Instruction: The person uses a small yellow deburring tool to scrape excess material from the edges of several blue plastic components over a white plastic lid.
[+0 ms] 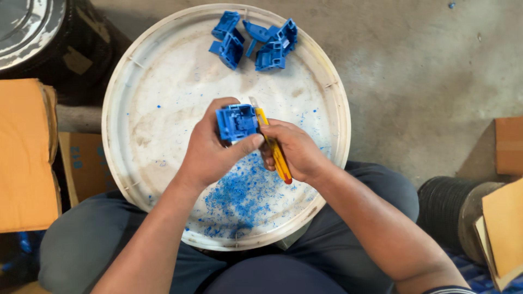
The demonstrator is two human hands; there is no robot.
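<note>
Seated person, round white tray (163, 71) resting across the lap. Left hand (210, 149) closed around a blue plastic part (236, 122), thumb pressed along its near edge, holding it above the tray's middle. Right hand (294, 152) gripping a yellow utility knife (272, 144), blade tip touching the part's right edge. Blue shavings (239, 198) scattered on the near half of the tray, right below the hands. Pile of blue parts (256, 38) at the far rim, well apart from the hands. Tray's left half mostly bare. Cardboard stack (24, 155) left of tray; concrete floor (425, 65) right.
</note>
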